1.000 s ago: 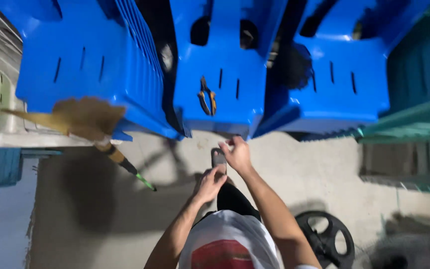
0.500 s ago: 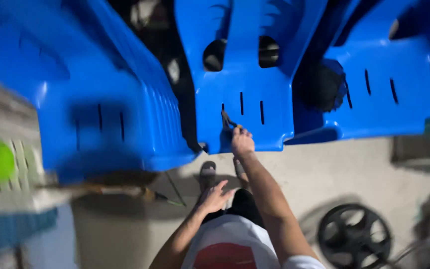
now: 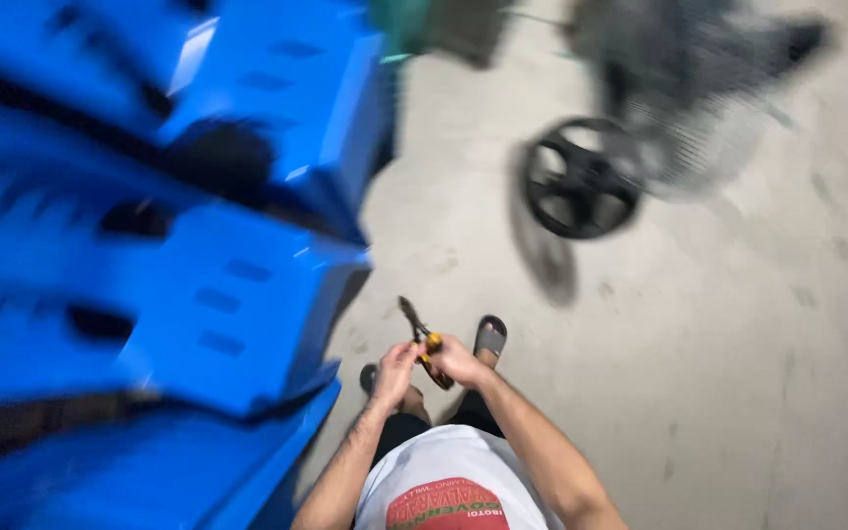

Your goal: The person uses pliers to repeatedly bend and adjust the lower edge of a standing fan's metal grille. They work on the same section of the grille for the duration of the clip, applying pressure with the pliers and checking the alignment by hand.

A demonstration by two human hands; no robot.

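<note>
Fingers of both hands closed on one pair of pliers (image 3: pixel 422 339), left hand (image 3: pixel 394 371) and right hand (image 3: pixel 457 360) touching it. Its dark nose pointed toward eleven o'clock. Three blue crates (image 3: pixel 179 294) stood at nine o'clock; one black wheel (image 3: pixel 581 182) lay at one o'clock on the floor (image 3: pixel 738 344).

Three blue crates (image 3: pixel 247 294), one pliers (image 3: pixel 422 339), two hands (image 3: pixel 395 368), two sandals (image 3: pixel 490 337), one black wheel (image 3: pixel 581 182).
</note>
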